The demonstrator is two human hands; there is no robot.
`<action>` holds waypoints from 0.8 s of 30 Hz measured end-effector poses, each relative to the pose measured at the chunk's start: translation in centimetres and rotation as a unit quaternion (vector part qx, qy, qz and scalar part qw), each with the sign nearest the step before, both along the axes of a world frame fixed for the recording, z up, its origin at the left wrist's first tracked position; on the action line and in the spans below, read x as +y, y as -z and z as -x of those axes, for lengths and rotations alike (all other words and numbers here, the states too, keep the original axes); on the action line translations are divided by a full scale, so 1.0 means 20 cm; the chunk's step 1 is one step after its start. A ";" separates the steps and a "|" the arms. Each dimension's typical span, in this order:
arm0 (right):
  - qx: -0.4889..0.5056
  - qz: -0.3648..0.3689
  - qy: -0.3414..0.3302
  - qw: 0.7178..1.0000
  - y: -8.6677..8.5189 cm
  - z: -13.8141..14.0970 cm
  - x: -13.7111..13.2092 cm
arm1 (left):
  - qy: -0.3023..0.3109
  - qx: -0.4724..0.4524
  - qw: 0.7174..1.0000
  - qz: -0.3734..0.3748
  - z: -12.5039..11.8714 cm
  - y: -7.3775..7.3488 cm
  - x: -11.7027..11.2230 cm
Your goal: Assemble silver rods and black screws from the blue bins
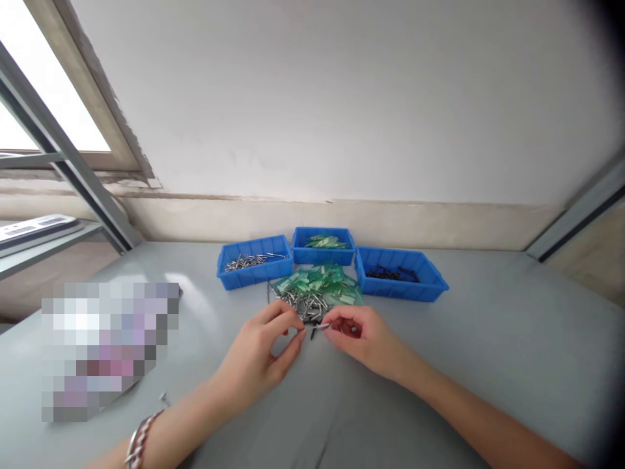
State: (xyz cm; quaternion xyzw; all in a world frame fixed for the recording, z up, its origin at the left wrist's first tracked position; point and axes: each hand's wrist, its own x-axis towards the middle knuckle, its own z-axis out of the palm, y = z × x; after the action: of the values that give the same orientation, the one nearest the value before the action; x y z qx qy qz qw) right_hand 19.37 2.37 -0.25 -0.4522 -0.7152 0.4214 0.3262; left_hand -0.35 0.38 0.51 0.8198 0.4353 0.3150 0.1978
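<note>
A thin, silvery, screw-like piece [315, 327] spans the gap between my two hands over the grey table. My left hand [263, 345] pinches one end between thumb and fingertips. The fingertips of my right hand [361, 335] close on the other end. Just beyond my fingers lies a heap of silver screws [305, 305], with green plastic packets [317, 281] piled behind them. A few dark pieces [313, 333] lie at the near side of the heap, partly hidden by my fingers. The piece is too small for its exact kind to be certain.
Behind the heap stand three blue bins: the left bin [229, 279] holds silver screws, the middle bin [322, 255] green packets, the right bin [400, 288] dark screws. A loose screw [164, 398] lies by my left forearm. A blurred-out flat object [112, 352] rests at left.
</note>
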 end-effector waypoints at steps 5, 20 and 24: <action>-0.007 -0.008 0.001 1.000 0.00 0.00 0.00 | -0.001 0.010 1.000 -0.022 0.00 0.00 0.00; -0.012 -0.002 -0.018 1.000 -0.01 -0.01 0.00 | 0.008 0.023 0.999 -0.046 0.01 0.02 0.01; -0.021 -0.003 -0.018 1.000 -0.01 -0.01 0.00 | 0.010 0.022 0.999 -0.039 0.01 0.02 0.01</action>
State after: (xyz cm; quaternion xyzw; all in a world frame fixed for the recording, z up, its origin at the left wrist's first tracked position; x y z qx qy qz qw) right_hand 19.63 2.34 -0.08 -0.4475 -0.7312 0.4153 0.3045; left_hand -0.62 0.59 0.18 0.8379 0.4186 0.3122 0.1589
